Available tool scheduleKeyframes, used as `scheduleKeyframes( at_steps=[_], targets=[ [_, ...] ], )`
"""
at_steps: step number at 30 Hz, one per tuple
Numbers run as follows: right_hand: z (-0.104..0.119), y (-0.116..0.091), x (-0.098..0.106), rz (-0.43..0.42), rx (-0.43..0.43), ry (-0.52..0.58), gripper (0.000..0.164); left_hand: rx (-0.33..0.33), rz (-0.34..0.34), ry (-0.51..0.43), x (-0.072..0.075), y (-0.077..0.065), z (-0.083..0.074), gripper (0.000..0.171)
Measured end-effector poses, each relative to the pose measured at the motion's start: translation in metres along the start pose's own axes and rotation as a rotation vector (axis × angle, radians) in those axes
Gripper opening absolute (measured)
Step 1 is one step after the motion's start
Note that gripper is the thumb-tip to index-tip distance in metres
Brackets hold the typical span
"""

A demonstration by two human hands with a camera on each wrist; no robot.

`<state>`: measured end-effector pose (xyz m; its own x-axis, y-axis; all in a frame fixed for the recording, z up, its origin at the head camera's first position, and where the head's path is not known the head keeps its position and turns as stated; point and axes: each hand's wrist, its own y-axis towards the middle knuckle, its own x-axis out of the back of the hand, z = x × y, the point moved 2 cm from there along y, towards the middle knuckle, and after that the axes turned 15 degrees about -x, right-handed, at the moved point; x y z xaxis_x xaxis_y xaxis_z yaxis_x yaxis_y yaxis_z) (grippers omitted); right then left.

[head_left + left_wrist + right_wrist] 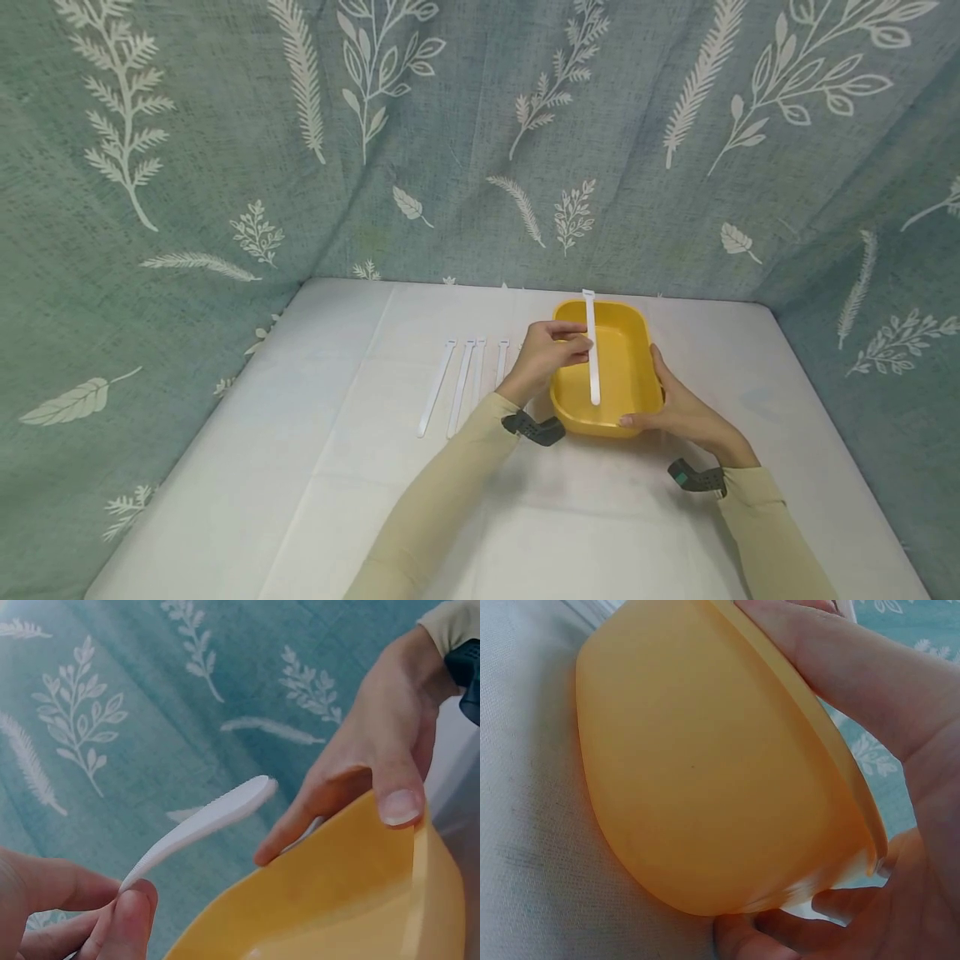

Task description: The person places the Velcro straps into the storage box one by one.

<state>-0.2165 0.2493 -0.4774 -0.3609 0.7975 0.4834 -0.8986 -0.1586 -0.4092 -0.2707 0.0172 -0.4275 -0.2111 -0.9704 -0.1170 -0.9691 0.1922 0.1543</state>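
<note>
My left hand (546,357) pinches a white cable tie (593,375) between thumb and fingers, above a yellow plastic tub (618,367). In the left wrist view, the free end of the cable tie (217,814) curves upward and shows a fine toothed edge. My right hand (690,412) grips the tub at its right side, with the thumb over the rim. Seen from the right wrist, the other fingers (832,930) lie against the outer wall of the tub (705,765). The tub's visible inside holds nothing.
Several more white cable ties, among them one cable tie (437,387) at the far left, lie roughly side by side on the white-covered table (330,500), left of the tub. The left forearm partly hides them. A green leaf-patterned curtain (465,167) hangs around the table.
</note>
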Motion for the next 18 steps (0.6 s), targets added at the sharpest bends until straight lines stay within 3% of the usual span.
scheduleKeyframes(
  at_steps=[18],
  targets=[
    [-0.001, 0.001, 0.000, 0.002, -0.002, -0.001, 0.141, 0.029, -0.005, 0.017, -0.018, 0.008, 0.019, 0.027]
  ],
)
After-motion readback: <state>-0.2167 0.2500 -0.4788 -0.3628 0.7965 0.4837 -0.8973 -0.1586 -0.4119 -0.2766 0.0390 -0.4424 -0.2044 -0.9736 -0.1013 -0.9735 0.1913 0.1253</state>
